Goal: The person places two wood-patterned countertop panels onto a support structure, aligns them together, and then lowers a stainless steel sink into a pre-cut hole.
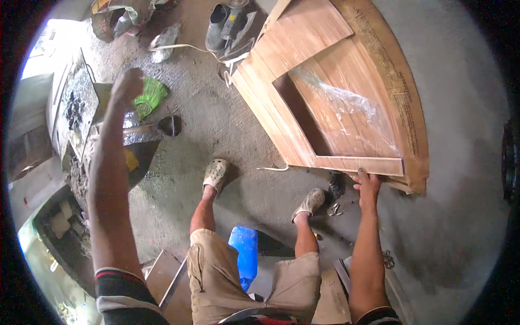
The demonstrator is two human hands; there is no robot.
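Note:
My right hand (pixel 368 187) is at the near edge of a narrow wood-look tile strip (pixel 360 164), its fingertips over the edge in what looks like a grip. That strip lies across the near end of a stack of wood-look tiles (pixel 292 122), with a clear plastic film (pixel 349 100) on the tile surface. Out to the left, my left hand (pixel 129 85) is raised at the end of a stretched arm. Its fingers are blurred and look bent. Behind it, bright green bristles (pixel 151 97) show, apart from the tiles.
A brown cardboard sheet (pixel 409 119) lies under the tiles. Grey shoes (pixel 230 27) and a crumpled plastic bag (pixel 165 42) are at the far side. On the left stands a mortar-smeared board (pixel 76 108). A blue jug (pixel 244 253) sits behind my feet on the concrete floor (pixel 460 108).

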